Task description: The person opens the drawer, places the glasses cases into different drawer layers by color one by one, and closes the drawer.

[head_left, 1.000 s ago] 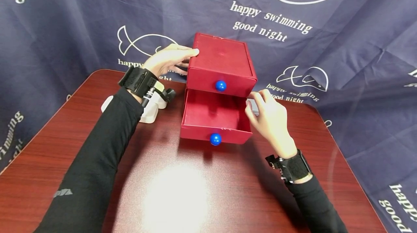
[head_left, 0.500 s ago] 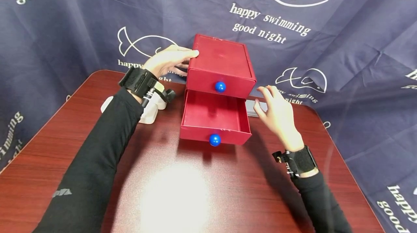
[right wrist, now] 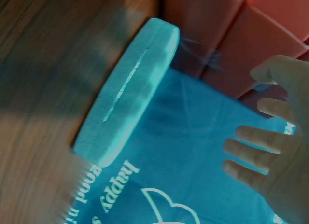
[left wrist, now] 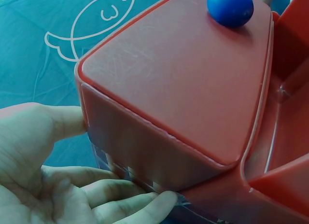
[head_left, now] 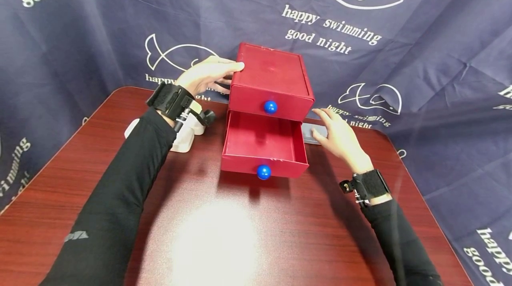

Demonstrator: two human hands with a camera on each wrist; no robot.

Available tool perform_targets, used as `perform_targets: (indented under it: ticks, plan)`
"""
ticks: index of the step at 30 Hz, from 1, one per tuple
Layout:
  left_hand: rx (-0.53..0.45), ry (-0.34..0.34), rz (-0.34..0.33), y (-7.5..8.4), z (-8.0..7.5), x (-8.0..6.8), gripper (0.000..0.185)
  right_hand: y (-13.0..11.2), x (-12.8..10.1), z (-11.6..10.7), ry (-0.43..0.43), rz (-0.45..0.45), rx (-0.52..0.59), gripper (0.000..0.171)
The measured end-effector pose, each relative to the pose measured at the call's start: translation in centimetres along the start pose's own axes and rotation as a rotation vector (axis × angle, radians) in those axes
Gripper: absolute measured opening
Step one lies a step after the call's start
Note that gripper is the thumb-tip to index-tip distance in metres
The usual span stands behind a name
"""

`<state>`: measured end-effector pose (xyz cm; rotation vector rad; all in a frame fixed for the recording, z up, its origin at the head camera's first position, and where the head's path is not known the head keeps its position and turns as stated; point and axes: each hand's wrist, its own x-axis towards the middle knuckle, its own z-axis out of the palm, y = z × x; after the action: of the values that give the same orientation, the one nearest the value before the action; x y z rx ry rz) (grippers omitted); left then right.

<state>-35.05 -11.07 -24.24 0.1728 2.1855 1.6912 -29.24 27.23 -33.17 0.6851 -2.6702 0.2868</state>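
A red two-drawer cabinet [head_left: 272,66] stands at the back of the table. The lower drawer [head_left: 260,137], with a blue knob [head_left: 264,172], is pulled out, and its visible inside holds nothing. The upper drawer [head_left: 248,99], also blue-knobbed, is closed. My left hand [head_left: 208,74] rests against the cabinet's left side, thumb at the top edge and fingers extended along the side wall, as the left wrist view shows. Right of the cabinet, my right hand [head_left: 338,137] hovers with fingers spread and nothing in them. Close to it lies a long, rounded grey object [right wrist: 128,91].
White objects [head_left: 185,138] sit left of the cabinet, partly hidden by my left wrist. A dark blue curtain [head_left: 256,1] with fish prints hangs right behind the wooden table [head_left: 280,232]. Light glares off the table's front.
My right hand has moved away from the open drawer's right side, out to the right, uncovering the grey object. The left hand, cabinet and drawers have stayed put.
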Motion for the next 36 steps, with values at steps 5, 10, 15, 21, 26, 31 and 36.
perform_targets:
  ticks: [5,10,15,21,26,31,36]
  plan:
    - [-0.018,0.0,-0.004,0.0,-0.1,0.0,0.056,0.8,0.3,0.8,-0.097,0.021,0.017,0.058]
    - [-0.022,0.001,-0.006,0.0,-0.1,-0.1,0.056,1.7,0.6,1.6,-0.159,0.019,0.046,0.065]
    - [-0.025,-0.002,0.002,0.0,-0.2,-0.1,0.057,2.3,1.1,2.2,-0.202,0.016,0.081,0.066]
    - [-0.02,0.001,0.003,-0.1,-0.1,0.1,0.056,2.8,1.2,2.8,-0.249,0.011,0.062,0.078]
    - [-0.018,0.007,0.0,-0.2,-0.1,0.3,0.055,3.2,1.3,3.5,-0.279,-0.005,0.031,0.089]
    - [-0.024,0.0,0.001,-0.3,-0.1,0.4,0.056,3.6,1.3,4.1,-0.282,-0.048,-0.01,0.099]
    - [-0.029,-0.003,0.006,-0.3,-0.1,0.3,0.056,3.8,1.4,4.4,-0.303,-0.045,-0.026,0.101]
